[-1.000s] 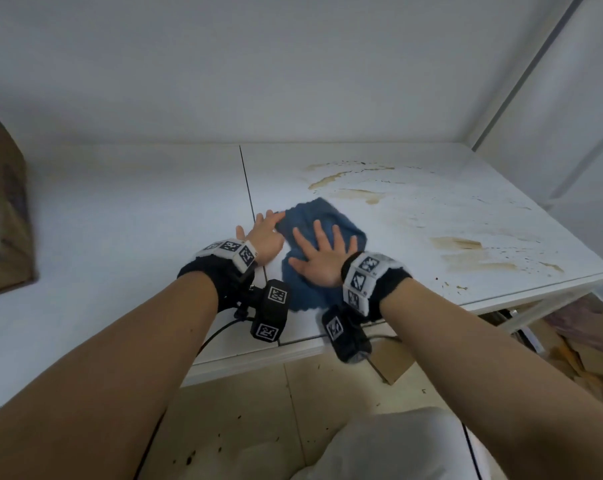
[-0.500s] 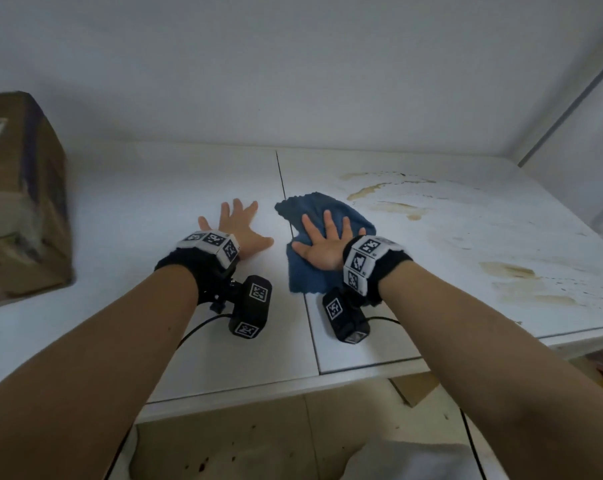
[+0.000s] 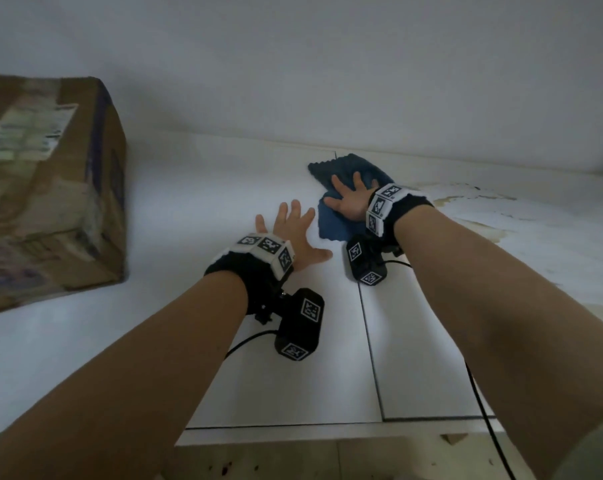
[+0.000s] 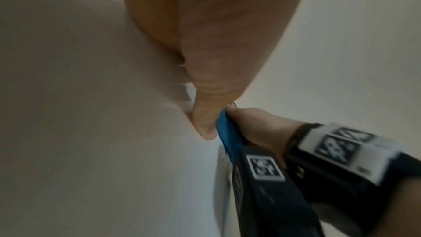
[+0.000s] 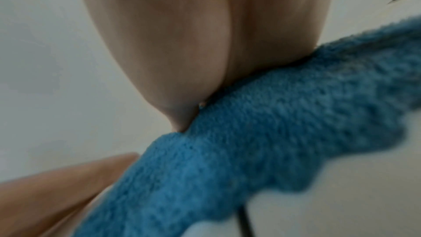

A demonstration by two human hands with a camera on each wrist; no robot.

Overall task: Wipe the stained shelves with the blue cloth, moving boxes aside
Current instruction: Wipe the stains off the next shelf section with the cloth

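Note:
The blue cloth (image 3: 341,188) lies on the white shelf (image 3: 196,188) near the back wall, over the seam between two panels. My right hand (image 3: 350,197) presses flat on it with fingers spread. My left hand (image 3: 293,230) rests flat on the bare shelf just left of the cloth, fingers straight. In the right wrist view the palm (image 5: 205,42) bears down on the fluffy cloth (image 5: 250,150). In the left wrist view the cloth (image 4: 227,136) shows as a thin blue strip beside my thumb. Brown stains (image 3: 473,209) spread over the shelf to the right.
A worn cardboard box (image 3: 47,192) with a label stands on the shelf at the left. The back wall (image 3: 327,81) rises right behind the cloth. The shelf's front edge (image 3: 293,436) runs below my forearms, with floor tiles (image 3: 293,462) under it.
My right hand has pushed the cloth away toward the back wall and a little left. The left hand has slid along on the shelf beside it. The view has swung left, showing more of the box.

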